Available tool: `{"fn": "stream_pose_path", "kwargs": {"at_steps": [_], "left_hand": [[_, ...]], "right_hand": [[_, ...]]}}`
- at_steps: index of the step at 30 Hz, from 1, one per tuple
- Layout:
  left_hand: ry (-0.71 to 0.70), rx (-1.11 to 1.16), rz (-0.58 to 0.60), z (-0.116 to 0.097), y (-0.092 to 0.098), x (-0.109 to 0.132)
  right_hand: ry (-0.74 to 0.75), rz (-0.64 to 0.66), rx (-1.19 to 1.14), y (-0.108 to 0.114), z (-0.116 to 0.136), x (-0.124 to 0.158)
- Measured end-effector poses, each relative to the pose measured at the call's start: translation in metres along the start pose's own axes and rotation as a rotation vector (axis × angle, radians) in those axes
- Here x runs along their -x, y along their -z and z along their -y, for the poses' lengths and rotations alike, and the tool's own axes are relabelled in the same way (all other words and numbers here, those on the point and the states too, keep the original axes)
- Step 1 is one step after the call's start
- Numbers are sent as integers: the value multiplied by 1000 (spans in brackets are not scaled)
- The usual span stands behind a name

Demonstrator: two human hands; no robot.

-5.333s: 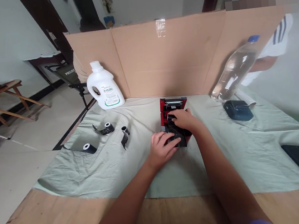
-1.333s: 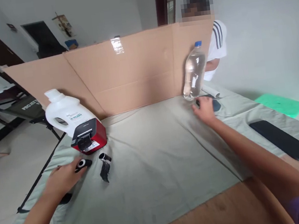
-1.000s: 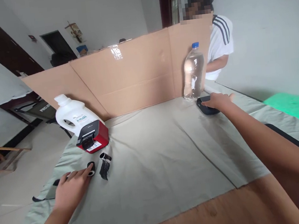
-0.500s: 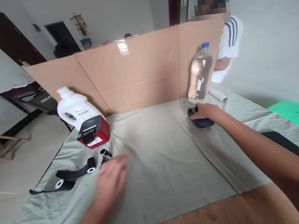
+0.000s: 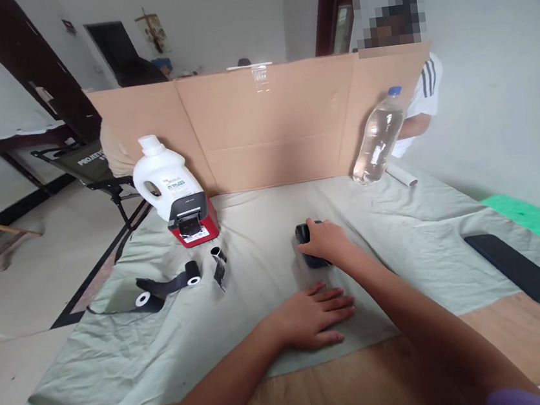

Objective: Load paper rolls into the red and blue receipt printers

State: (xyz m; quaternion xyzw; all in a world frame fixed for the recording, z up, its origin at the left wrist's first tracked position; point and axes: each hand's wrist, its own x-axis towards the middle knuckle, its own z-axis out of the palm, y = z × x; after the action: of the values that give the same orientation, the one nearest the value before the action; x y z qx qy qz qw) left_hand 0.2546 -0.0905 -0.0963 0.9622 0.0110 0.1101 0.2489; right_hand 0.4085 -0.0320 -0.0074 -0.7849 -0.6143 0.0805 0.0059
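Note:
My right hand (image 5: 329, 240) is closed around a small black boxy device (image 5: 316, 259) in the middle of the cloth, its fingers over the top and near side. Part of the device is hidden under the hand. Palm down on the grey-green cloth, my left hand (image 5: 312, 318) lies flat with fingers spread, just nearer to me than the device and holding nothing. To the left stands a red and black label printer (image 5: 194, 219) with a black strip at its front slot. Small black rolls with white cores (image 5: 149, 301) lie partly unwound before it, beside a short roll with a loose strip (image 5: 219, 267).
A white jug (image 5: 169, 175) stands behind the printer. At the back right are a clear bottle with a blue cap (image 5: 380, 138) and a white tube (image 5: 401, 174). A cardboard panel (image 5: 271, 124) borders the back. A black slab (image 5: 521, 268) lies right. A person sits beyond.
My right hand has brought the black device from near the bottle leftward and closer to me. My left hand has moved right from beside the rolls and now rests flat. The view has shifted.

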Motion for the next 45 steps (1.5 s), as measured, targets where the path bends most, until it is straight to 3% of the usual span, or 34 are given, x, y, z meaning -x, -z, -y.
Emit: {"fn": "stream_pose_path", "kwargs": {"at_steps": [3, 6, 9, 12, 15, 20, 22, 25, 28, 32, 34, 38, 45], "left_hand": [[-14, -16, -5, 0, 0, -2], [0, -49, 61, -2, 5, -3], [12, -8, 105, -4, 12, -2], [7, 165, 48, -2, 16, 1], [136, 443, -166, 4, 14, 3], [617, 708, -855, 27, 23, -3], [762, 726, -932, 45, 37, -12], [947, 746, -877, 76, 55, -27], [987, 693, -901, 96, 59, -38], [954, 529, -1013, 95, 42, -40], [926, 469, -1012, 89, 33, -39], [952, 464, -921, 90, 32, -38], [1098, 661, -649, 105, 63, -40]], "right_hand": [[-10, 29, 8, 5, -1, -1], [-3, 69, -117, 14, -20, -11], [52, -15, -473, 11, -49, -30], [210, 10, -980, -17, -70, -49], [233, -45, -1340, -53, -74, -61], [194, -233, -1487, -83, -70, -69], [192, -260, -1513, -86, -70, -71], [166, -273, -1587, -85, -69, -72], [155, -279, -1622, -84, -67, -69], [159, -298, -1596, -82, -67, -65], [162, -319, -1568, -82, -67, -65], [184, -319, -1566, -85, -68, -67], [184, -313, -1566, -91, -70, -74]]}}
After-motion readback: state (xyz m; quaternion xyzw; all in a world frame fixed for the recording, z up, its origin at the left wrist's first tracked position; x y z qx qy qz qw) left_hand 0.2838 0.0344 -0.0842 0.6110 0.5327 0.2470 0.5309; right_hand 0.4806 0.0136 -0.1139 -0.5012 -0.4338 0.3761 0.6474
